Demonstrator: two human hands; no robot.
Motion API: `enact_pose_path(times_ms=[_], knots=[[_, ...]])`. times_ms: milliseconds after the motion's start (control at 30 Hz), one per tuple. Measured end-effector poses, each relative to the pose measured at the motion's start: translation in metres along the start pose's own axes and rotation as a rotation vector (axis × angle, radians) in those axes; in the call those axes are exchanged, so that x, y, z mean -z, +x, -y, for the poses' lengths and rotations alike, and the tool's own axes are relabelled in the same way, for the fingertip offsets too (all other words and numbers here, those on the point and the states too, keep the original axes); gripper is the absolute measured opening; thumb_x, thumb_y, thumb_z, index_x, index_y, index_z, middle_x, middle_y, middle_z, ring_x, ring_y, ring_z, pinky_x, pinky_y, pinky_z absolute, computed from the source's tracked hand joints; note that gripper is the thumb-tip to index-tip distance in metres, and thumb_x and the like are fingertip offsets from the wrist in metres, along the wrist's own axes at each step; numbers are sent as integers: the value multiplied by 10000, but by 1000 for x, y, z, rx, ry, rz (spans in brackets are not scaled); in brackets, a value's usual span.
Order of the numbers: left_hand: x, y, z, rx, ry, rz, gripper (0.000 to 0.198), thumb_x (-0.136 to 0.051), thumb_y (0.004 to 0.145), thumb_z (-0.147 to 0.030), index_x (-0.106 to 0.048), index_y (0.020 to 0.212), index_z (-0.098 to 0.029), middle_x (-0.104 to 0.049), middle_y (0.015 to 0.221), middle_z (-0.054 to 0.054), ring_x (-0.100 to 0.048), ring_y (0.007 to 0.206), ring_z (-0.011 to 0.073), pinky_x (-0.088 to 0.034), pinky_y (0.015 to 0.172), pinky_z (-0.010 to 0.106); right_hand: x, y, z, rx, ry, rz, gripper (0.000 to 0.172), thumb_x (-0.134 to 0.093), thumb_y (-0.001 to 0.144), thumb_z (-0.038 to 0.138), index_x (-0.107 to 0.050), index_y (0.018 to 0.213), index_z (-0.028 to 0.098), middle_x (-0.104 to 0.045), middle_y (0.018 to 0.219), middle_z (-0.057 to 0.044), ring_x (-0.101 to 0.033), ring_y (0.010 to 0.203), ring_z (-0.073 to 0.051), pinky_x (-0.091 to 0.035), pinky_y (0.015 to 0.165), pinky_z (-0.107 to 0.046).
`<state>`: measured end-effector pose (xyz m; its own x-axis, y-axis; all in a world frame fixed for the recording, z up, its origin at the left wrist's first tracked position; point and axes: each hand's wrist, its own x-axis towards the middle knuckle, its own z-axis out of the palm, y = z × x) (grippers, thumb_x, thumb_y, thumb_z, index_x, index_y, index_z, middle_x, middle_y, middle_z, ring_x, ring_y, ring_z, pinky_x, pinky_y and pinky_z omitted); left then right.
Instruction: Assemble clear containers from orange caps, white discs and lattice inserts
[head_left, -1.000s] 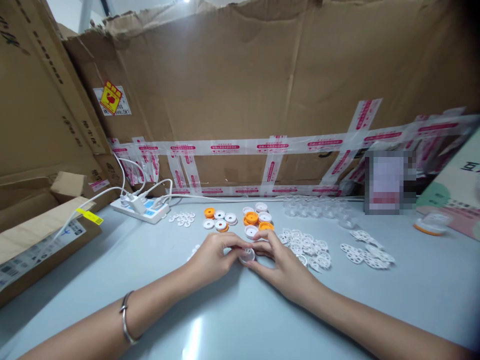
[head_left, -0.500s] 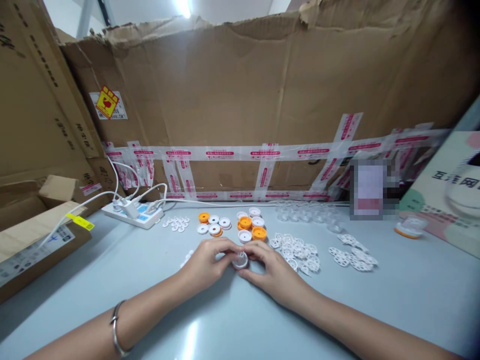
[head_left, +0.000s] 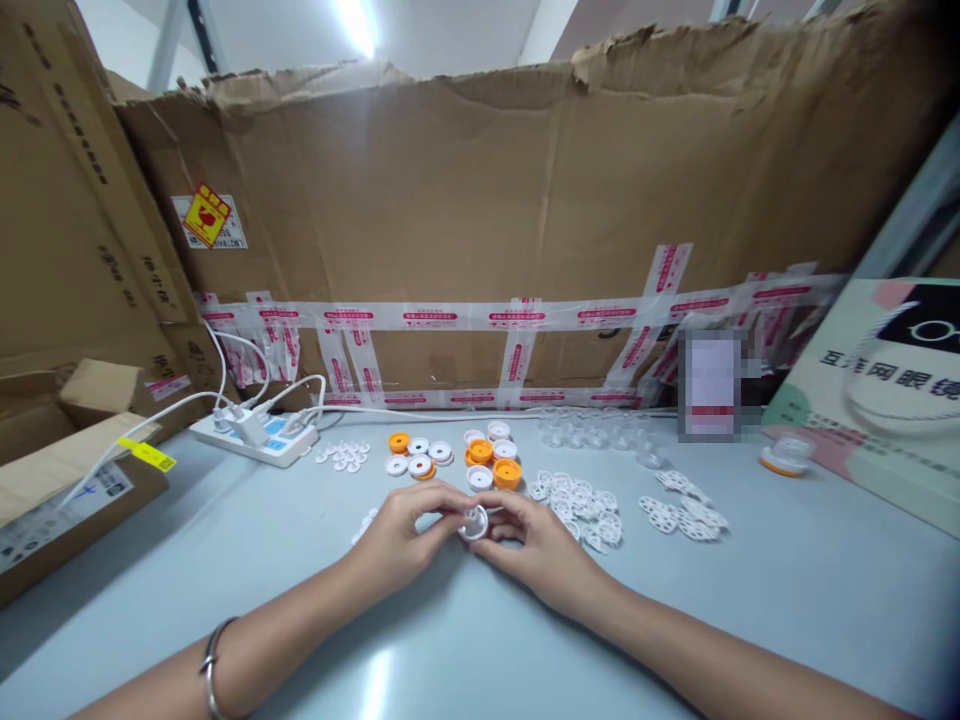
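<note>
Between my two hands is a small round white plastic cup-shaped part (head_left: 474,523), tilted so its hollow side faces me. My left hand (head_left: 416,525) pinches its left edge with thumb and fingertips. From the other side, the thumb and fingers of my right hand (head_left: 529,535) close on its right edge. Just beyond the hands sit round white and orange caps (head_left: 507,474), some stacked. A pile of flat white perforated discs (head_left: 581,505) lies to the right of my right hand. A few small white pieces (head_left: 365,525) are partly hidden behind my left wrist.
A power strip (head_left: 255,440) with white cables stands at the left, near an open cardboard box (head_left: 82,490). Clear plastic cups (head_left: 600,432) line the back. More perforated discs (head_left: 686,510) and a clear-and-orange piece (head_left: 786,456) lie at the right. A big cardboard sheet (head_left: 450,200) walls the back.
The white part has tipped so that its hollow side turns more toward me. Both hands keep their hold on it. The whole view has shifted slightly.
</note>
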<state>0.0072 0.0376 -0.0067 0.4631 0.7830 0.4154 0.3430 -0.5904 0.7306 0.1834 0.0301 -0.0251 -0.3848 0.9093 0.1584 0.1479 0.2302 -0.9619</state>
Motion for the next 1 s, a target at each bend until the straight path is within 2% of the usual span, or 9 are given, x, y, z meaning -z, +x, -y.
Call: enact_pose_path(times_ms=[167, 267, 333, 467, 567, 633, 733, 833, 1000], knots=[[0, 1, -4, 21, 4, -70, 161, -548, 804, -180, -680, 893, -158, -702, 887, 65, -645, 825, 168, -495, 774, 278, 0, 2, 1, -127, 244, -67, 439, -730, 585, 206, -544, 982, 189, -661, 870, -13, -654, 754, -144, -518, 732, -285], [1, 1, -7, 16, 25, -104, 171, -554, 805, -197, -687, 911, -179, -708, 898, 57, -644, 847, 180, -499, 793, 301, 0, 2, 5, -171, 287, -84, 434, -769, 552, 239, -567, 931, 179, -659, 765, 14, -652, 704, -142, -511, 693, -281], [1, 0, -9, 0, 56, -131, 210, -544, 816, -206, -671, 984, -197, -698, 967, 57, -633, 891, 186, -487, 836, 326, 0, 1, 10, -215, 340, -78, 424, -781, 553, 273, -587, 914, 165, -666, 721, 16, -659, 722, -151, -501, 728, -291], [3, -4, -13, -110, 81, -169, 396, -557, 816, -210, -529, 1212, -219, -620, 1140, 79, -605, 936, 180, -489, 847, 340, 4, -4, 25, -280, 593, -78, 478, -797, 560, 300, -576, 962, 165, -700, 771, -5, -676, 772, -160, -480, 836, -316], [3, -7, -16, -227, 94, -191, 359, -610, 782, -180, -576, 1138, -216, -638, 1077, 69, -593, 953, 177, -482, 863, 338, 6, -8, 36, -298, 727, -59, 437, -793, 578, 316, -572, 919, 157, -713, 773, -26, -680, 745, -144, -487, 830, -286], [2, -8, -18, -260, 104, -221, 271, -611, 783, -158, -619, 1050, -211, -655, 1020, 59, -595, 957, 174, -478, 870, 336, 7, -9, 39, -299, 743, -44, 379, -792, 580, 317, -585, 851, 151, -712, 769, -30, -675, 697, -124, -500, 788, -260], [0, -9, -21, -283, 118, -274, 234, -605, 788, -138, -634, 1010, -206, -672, 949, 50, -621, 888, 158, -510, 799, 298, 7, -10, 39, -287, 724, -45, 344, -796, 569, 325, -602, 791, 150, -710, 759, -26, -668, 673, -120, -505, 777, -266], [0, -11, -23, -328, 150, -304, 240, -609, 782, -116, -634, 1006, -200, -687, 898, 46, -642, 819, 147, -527, 737, 266, 6, -10, 37, -259, 687, -78, 375, -807, 540, 345, -610, 798, 157, -708, 751, -24, -675, 710, -147, -492, 825, -315], [0, -13, -23, -380, 244, -325, 256, -596, 790, -120, -613, 1032, -202, -705, 909, 52, -665, 825, 163, -533, 769, 287, 4, -11, 34, -180, 556, -159, 482, -834, 473, 337, -616, 870, 171, -696, 782, -29, -666, 812, -197, -479, 853, -371]])
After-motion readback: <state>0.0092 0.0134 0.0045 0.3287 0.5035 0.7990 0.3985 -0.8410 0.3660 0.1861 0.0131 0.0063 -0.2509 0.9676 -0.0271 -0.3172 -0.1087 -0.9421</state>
